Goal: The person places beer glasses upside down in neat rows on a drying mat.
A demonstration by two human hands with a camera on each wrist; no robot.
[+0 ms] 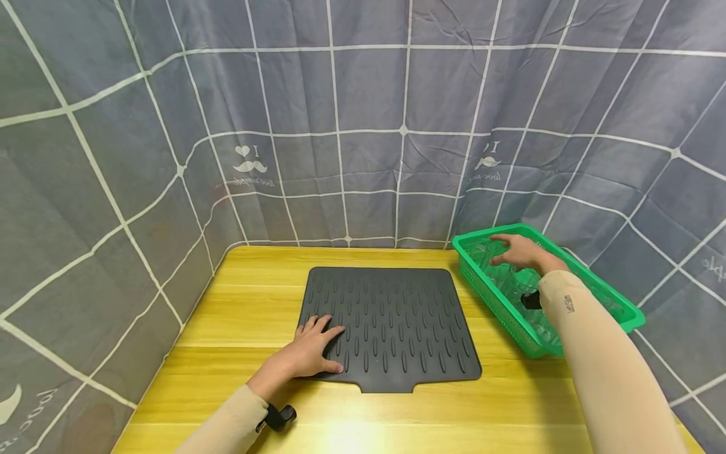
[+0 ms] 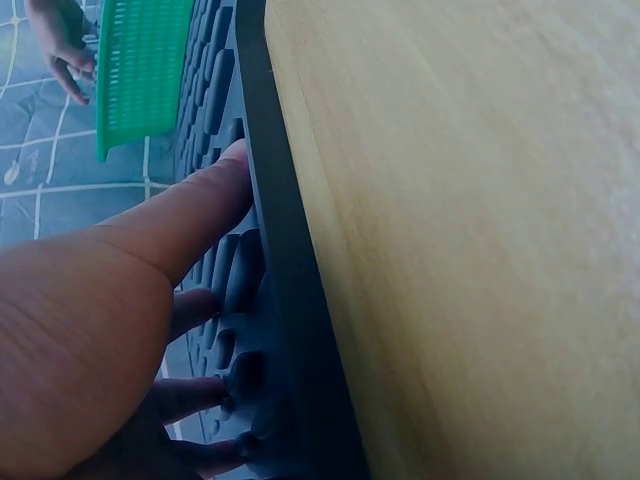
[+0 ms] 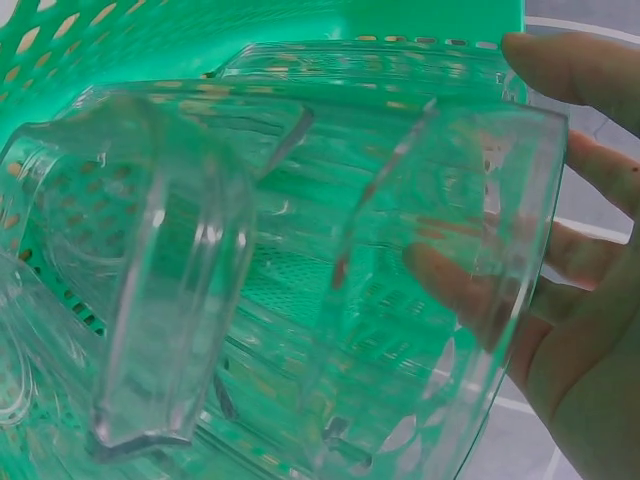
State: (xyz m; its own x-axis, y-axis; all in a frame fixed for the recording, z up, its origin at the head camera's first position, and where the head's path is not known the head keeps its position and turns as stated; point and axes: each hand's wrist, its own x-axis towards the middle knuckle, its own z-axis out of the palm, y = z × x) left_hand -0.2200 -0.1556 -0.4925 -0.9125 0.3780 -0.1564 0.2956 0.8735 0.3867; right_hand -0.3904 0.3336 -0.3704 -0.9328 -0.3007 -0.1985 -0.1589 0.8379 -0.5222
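Pale sleeves [image 1: 607,366] reach in from five and seven o'clock. Fingers spread, the left hand [image 1: 312,354] rests on the dark mat [image 1: 391,328] at its eight o'clock corner. Off the mat's two o'clock, the right hand [image 1: 518,252] arches over a green basket [image 1: 493,302], thumb and fingers parted. Only the right wrist view clearly shows a handled clear vessel [image 3: 300,240] at that hand's nine o'clock, one finger visible through its wall; contact cannot be told. Behind hangs a gridded curtain [image 1: 368,94].
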